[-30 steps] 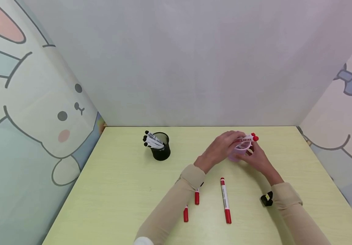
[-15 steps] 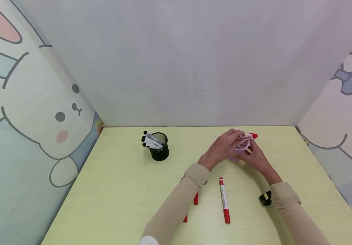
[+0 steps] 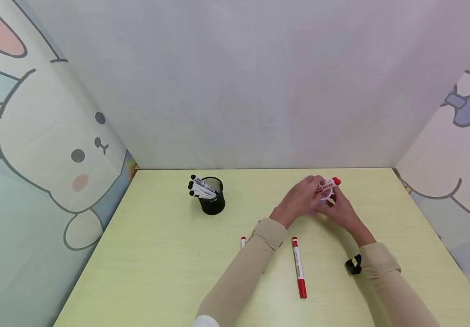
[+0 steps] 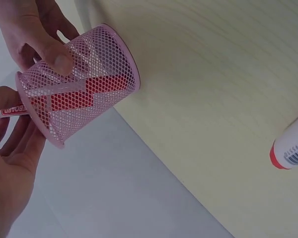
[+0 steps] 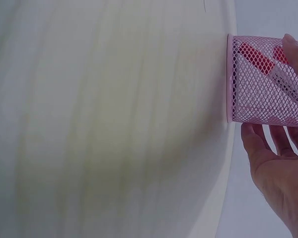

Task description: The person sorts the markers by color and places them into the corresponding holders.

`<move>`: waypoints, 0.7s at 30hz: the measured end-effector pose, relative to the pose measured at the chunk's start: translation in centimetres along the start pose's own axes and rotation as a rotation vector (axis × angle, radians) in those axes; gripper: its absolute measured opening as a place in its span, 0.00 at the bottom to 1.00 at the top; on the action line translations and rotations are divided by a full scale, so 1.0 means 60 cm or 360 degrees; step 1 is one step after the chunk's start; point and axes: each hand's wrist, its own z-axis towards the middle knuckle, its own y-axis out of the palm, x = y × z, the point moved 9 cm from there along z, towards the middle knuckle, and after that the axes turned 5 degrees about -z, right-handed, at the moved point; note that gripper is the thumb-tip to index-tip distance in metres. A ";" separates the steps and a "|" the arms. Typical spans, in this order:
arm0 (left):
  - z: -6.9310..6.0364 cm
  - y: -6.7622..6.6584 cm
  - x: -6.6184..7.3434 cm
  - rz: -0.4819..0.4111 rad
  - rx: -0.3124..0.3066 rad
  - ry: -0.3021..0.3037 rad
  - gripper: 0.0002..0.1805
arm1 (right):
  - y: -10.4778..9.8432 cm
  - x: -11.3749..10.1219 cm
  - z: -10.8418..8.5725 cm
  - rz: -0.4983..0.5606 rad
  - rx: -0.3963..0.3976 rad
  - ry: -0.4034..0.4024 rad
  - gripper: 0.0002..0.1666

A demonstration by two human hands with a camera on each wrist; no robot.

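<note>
At the right of the table, in the head view, my left hand (image 3: 299,200) pinches a red-capped white marker (image 3: 327,185) at the mouth of a pink mesh cup (image 3: 325,196). On the cup's near right side, my right hand (image 3: 343,211) curls round the wall. Seen from the left wrist, the upright mesh cup (image 4: 89,74) holds red marker ends; my left hand (image 4: 12,168) is at its rim and my right hand (image 4: 37,37) grips its side. The right wrist view shows my right hand (image 5: 280,171) with fingertips against the mesh.
A black mesh cup (image 3: 212,206) with several black-capped markers stands back left. One red marker (image 3: 299,268) lies in front of the hands; another (image 3: 243,242) is partly under my left sleeve. A small black object (image 3: 353,265) is beside my right sleeve.
My left hand and forearm have shifted a little to the right, covering more of the markers below. The pinched marker tilts more steeply. My right hand has stayed on the pink cup.
</note>
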 end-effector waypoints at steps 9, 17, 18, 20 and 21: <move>0.002 0.015 -0.003 0.0123 -0.0108 -0.0060 0.14 | 0.001 0.000 0.003 -0.0025 0.0024 -0.0015 0.51; 0.002 0.018 0.003 0.0170 -0.0171 -0.0032 0.11 | -0.001 -0.002 0.001 0.0001 0.0041 -0.0026 0.53; 0.002 0.018 0.003 0.0169 -0.0171 -0.0033 0.11 | -0.001 -0.002 0.000 -0.0002 0.0037 -0.0021 0.53; 0.002 0.018 0.004 0.0160 -0.0168 -0.0033 0.11 | -0.001 -0.002 0.001 -0.0003 0.0028 -0.0012 0.54; 0.002 0.018 0.004 0.0159 -0.0166 -0.0032 0.11 | -0.001 -0.002 0.001 -0.0003 0.0026 -0.0008 0.54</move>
